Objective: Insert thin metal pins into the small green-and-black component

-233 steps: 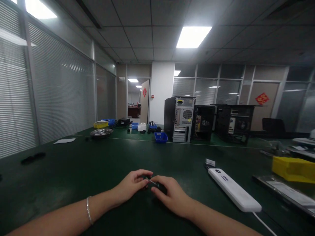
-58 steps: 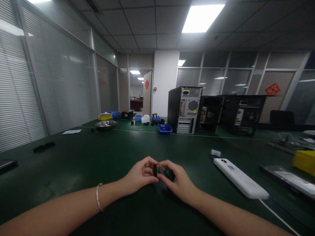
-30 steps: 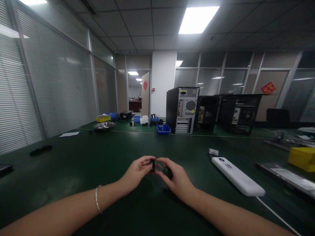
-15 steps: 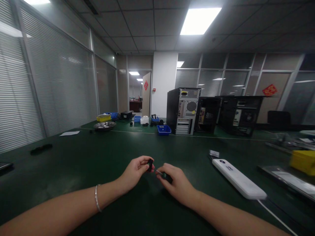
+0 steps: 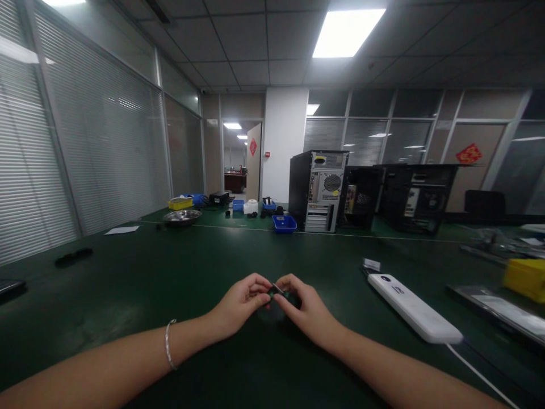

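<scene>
Over the dark green table [image 5: 213, 363], my two hands meet with fingertips almost touching. My left hand [image 5: 238, 304] pinches a small black part [image 5: 272, 291], now largely covered by fingers. In my right hand [image 5: 309, 309], the fingers curl around a short screwdriver [image 5: 291, 297] with a dark green handle and a thin metal shaft. Its shaft lies against or just in front of the black part; I cannot tell whether the tip touches it.
A white power strip [image 5: 413, 307] lies to the right, its cable trailing forward. Computer towers [image 5: 323, 193] stand at the back beside a blue tray [image 5: 284, 224]. A metal dish [image 5: 182, 217] is at the back left, a yellow bin [image 5: 525, 278] far right.
My hands have come together, closing the gap between them. The screwdriver's shaft has moved from beside the black part to right at it.
</scene>
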A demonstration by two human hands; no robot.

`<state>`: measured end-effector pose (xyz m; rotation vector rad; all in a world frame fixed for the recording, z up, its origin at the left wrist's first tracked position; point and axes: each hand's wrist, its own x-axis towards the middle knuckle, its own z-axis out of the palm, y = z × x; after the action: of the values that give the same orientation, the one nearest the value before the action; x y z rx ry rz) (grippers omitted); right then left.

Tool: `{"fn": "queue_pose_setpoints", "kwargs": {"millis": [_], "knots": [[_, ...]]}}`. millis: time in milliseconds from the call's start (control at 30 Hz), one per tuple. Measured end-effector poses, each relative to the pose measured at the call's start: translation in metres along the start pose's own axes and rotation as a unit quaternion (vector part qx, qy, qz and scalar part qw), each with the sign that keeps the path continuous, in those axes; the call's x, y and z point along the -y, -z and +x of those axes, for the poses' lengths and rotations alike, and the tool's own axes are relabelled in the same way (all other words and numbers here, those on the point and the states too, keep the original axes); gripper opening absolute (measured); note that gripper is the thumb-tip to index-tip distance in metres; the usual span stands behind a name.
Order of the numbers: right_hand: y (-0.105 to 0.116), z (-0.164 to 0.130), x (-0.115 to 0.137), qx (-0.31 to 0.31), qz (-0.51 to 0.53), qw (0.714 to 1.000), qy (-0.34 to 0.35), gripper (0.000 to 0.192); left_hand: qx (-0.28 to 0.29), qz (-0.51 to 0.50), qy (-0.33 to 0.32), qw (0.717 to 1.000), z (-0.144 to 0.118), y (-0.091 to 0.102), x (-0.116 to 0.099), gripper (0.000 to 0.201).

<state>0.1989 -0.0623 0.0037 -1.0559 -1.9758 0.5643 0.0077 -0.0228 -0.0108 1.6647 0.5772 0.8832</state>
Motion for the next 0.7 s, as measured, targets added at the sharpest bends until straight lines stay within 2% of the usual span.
{"fn": "queue_pose_setpoints", "kwargs": {"millis": [133,300,500,700], "knots": [[0.001,0.001,-0.001,0.018,0.035,0.999,-0.027,0.012,0.001,0.006,0.002,1.0,0.001,0.001,-0.004,0.024],[-0.005,0.002,-0.009,-0.011,0.064,0.997,-0.046,0.009,0.004,-0.009,0.008,1.0,0.001,-0.002,-0.008,0.031],[-0.014,0.003,-0.016,-0.04,0.095,0.993,-0.06,0.011,-0.024,0.05,-0.015,0.998,0.007,-0.005,-0.004,0.028],[-0.011,0.005,-0.021,-0.067,0.106,0.989,-0.073,0.013,-0.027,0.088,0.013,0.996,0.014,-0.007,-0.009,0.028]]}}
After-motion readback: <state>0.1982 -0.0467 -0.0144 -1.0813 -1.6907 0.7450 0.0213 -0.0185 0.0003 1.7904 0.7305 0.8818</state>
